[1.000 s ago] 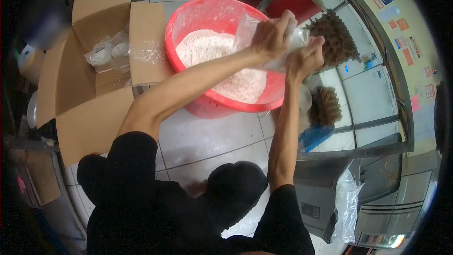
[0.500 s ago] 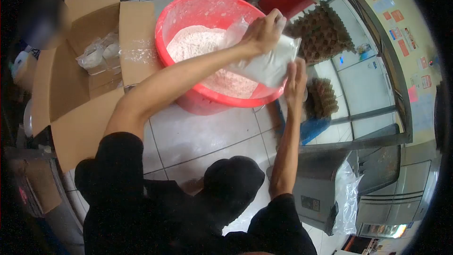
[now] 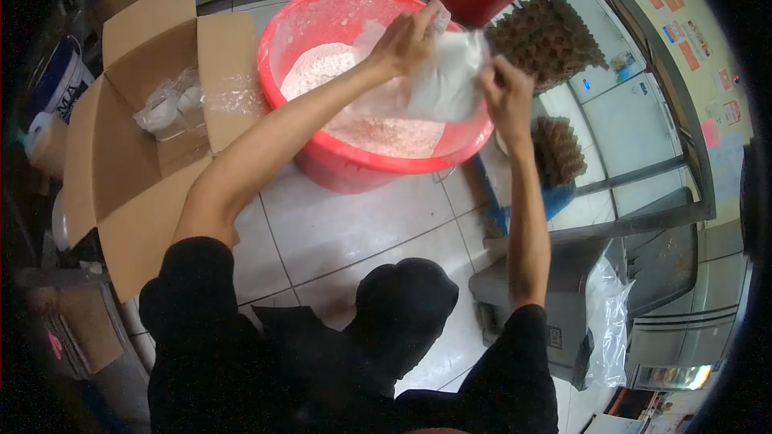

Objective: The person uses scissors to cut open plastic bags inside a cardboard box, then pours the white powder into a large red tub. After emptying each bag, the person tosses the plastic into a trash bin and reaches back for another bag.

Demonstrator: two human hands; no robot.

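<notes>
A clear plastic bag of white powder point(image 3: 447, 80) is held tilted over the red tub point(image 3: 366, 162), its lower side overlapping the tub's opening. My left hand point(image 3: 408, 42) grips the bag along its upper left part, fingers closed. At the bag's right end, the fingers of my right hand point(image 3: 507, 87) pinch its edge. Pale, pinkish-white powder point(image 3: 322, 64) lies heaped inside the tub, and dust coats the tub's inner wall. My left forearm hides part of the tub and the powder.
An open cardboard box point(image 3: 125, 149) with plastic bags point(image 3: 173, 104) inside stands left of the tub. Stacked egg trays point(image 3: 551, 36) are on the right. Nearer me on that side is a grey bin point(image 3: 527, 305) with a plastic liner point(image 3: 607, 325). White tiles point(image 3: 362, 225) cover the floor.
Both hands have risen slightly in view with the bag, my left hand shifting leftward. The bag now hangs more upright. The view has shifted a little.
</notes>
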